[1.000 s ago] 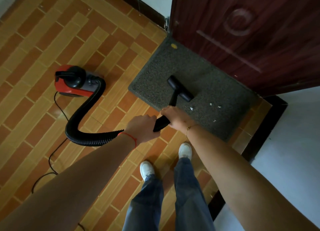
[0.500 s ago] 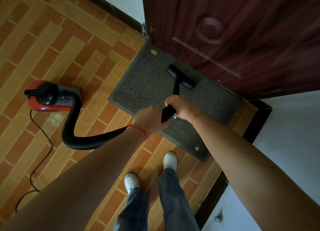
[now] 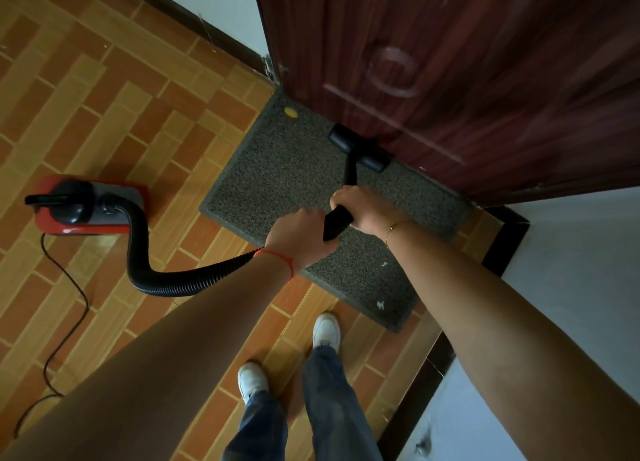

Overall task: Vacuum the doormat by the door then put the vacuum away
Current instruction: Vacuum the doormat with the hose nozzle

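Both hands, right hand (image 3: 360, 208) ahead of left hand (image 3: 299, 241), gripped the wand (image 3: 337, 220), whose nozzle (image 3: 360, 149) had advanced beyond them across the doormat (image 3: 287, 180) to the door (image 3: 450, 80), leaving white scraps (image 3: 380, 304) behind the hands, unvacuumed.

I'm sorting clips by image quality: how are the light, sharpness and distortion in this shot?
Head view: dim, soft light, no hard shadows; a faint sheen on the tiles beside the vacuum; the door is smeared with blur, while the mat and nozzle stay fairly sharp; the wide lens stretches both forearms at the frame's bottom.
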